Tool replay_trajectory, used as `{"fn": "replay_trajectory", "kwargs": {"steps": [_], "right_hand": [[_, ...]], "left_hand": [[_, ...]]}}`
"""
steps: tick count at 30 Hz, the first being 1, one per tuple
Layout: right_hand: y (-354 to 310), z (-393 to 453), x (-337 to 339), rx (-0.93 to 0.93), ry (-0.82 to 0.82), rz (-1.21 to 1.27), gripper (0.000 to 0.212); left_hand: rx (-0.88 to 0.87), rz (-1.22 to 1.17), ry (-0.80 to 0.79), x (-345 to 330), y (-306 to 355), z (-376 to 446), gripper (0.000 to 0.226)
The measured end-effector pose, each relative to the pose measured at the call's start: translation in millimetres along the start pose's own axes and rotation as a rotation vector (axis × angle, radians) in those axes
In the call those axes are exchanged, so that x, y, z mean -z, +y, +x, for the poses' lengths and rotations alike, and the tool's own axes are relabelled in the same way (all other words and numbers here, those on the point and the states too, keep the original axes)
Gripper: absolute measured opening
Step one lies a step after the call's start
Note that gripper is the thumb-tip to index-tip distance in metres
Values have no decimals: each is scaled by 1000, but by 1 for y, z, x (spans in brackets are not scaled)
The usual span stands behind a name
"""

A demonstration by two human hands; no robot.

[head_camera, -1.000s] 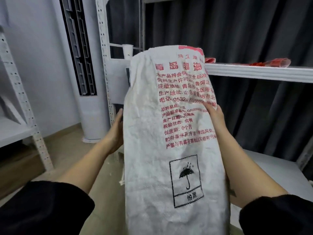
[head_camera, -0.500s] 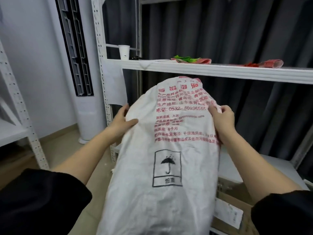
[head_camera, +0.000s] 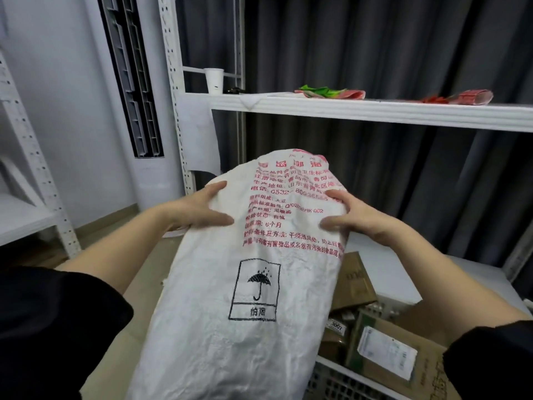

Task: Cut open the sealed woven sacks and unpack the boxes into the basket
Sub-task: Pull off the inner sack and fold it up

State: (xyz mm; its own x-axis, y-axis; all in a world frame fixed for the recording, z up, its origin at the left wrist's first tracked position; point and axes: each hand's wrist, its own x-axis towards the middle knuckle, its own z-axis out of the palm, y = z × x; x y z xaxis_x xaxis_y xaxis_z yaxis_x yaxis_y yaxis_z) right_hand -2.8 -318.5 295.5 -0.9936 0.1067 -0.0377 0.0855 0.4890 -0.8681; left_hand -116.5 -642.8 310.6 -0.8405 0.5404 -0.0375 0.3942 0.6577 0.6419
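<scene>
I see the woven sack [head_camera: 248, 284] lower than a second ago, tilted over the basket [head_camera: 340, 379] of boxes [head_camera: 395, 345]. Left hand [head_camera: 199, 209] and right hand [head_camera: 354, 217] still clamp its upper sides, thumbs in front, fingers curled behind.

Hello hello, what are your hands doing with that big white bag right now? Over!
Left hand and right hand grip the sack by its sides. Sack tilted over the basket. Boxes already in the basket. Nothing blocking.
</scene>
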Motion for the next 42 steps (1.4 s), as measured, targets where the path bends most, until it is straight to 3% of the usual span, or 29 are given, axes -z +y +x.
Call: {"fn": "replay_trajectory", "kwargs": {"steps": [2,5,7,10,13,16,17,20,23,25,27,30,32,36,38,42], "right_hand": [[-4,7,-10,-6,18,-306,94],[-7,14,-22,23,54,-540,93],[-7,15,-26,75,141,-603,70],[-2,16,-30,224,349,-635,13],[7,19,-24,299,465,-506,23],[13,18,-17,379,523,-110,18],[14,17,-20,356,525,73,10],[21,18,-27,227,513,359,28],[15,23,-45,174,723,425,47],[4,25,-57,130,926,422,34],[-7,25,-64,94,1013,444,25],[-11,27,-59,-17,808,669,22],[-7,25,-56,-86,664,749,16],[3,15,-59,1,740,833,13],[6,10,-61,93,762,820,17],[11,4,-63,181,797,795,23]], "left_hand": [[55,163,-67,-3,-4,5,115],[75,381,-30,-11,-9,12,113],[71,457,88,-14,-13,12,96],[5,598,324,-14,-20,11,58],[-59,589,544,-10,-26,9,24],[-69,424,667,-6,-38,11,21],[-91,322,663,-6,-41,12,23],[-113,-152,598,-13,-38,10,21],[-31,-542,703,-31,-25,11,15],[22,-512,801,-45,-12,13,23],[57,-372,921,-54,-4,11,29],[1,-277,1065,-55,-2,1,27],[-93,-370,1063,-50,-1,-4,21],[-267,-442,989,-43,7,-5,38],[-209,-480,1007,-39,8,-2,51],[-93,-457,1082,-41,11,-5,47]]}}
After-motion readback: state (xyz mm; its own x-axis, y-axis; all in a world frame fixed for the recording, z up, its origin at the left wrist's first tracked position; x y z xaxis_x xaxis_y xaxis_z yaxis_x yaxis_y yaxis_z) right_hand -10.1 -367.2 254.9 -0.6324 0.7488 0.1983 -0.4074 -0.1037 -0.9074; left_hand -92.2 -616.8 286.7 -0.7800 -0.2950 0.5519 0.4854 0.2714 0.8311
